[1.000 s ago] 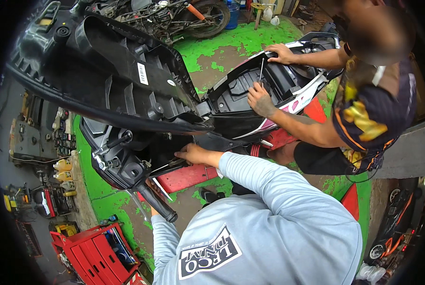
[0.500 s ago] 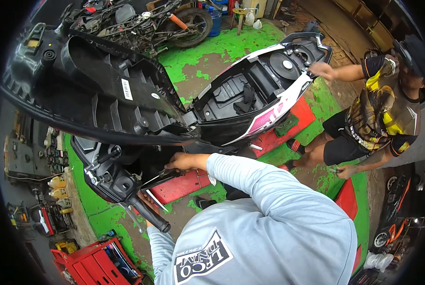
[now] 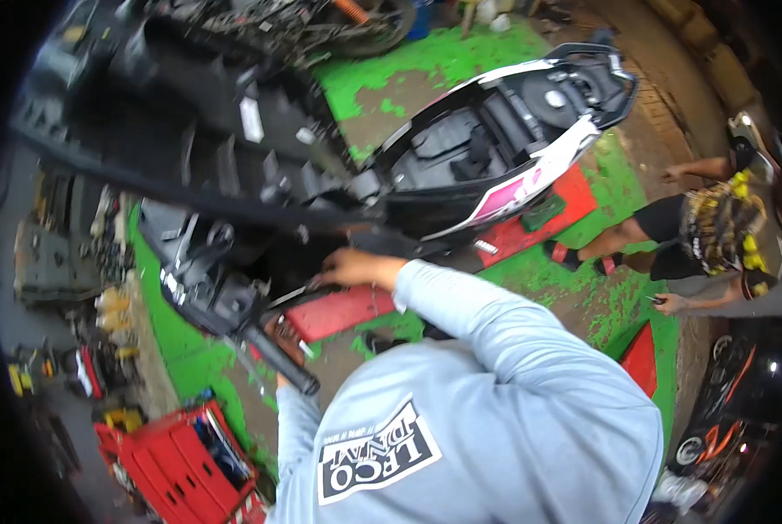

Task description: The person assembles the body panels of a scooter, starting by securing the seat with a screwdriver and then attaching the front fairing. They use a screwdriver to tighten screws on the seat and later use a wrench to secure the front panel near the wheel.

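A scooter fills the middle, its seat [image 3: 225, 131] tipped up with the ribbed black underside showing. Its handlebar grip [image 3: 279, 360] points toward me. My right hand [image 3: 356, 266] is closed at the dark front body opening, around a slim metal tool [image 3: 290, 297] whose shaft angles down to the left; blur hides the tool's exact kind. Beyond the handlebar grip, my left hand [image 3: 283, 335] is low beside the front body, close to a small pale strip [image 3: 304, 348]. The handlebar partly covers its fingers, so their grip is unclear.
The open underseat compartment [image 3: 448, 144] has a dark item inside. A co-worker [image 3: 732, 218] sits at the right. A red tool cabinet [image 3: 177, 463] stands lower left, yellowish bottles [image 3: 111, 310] above it. Another motorcycle [image 3: 339, 26] is at the back, on the green floor [image 3: 391, 79].
My view has shifted and blurred. My right hand stays at the front body with the tool. The co-worker's hand has left the scooter's tail, and the co-worker has moved back to the right.
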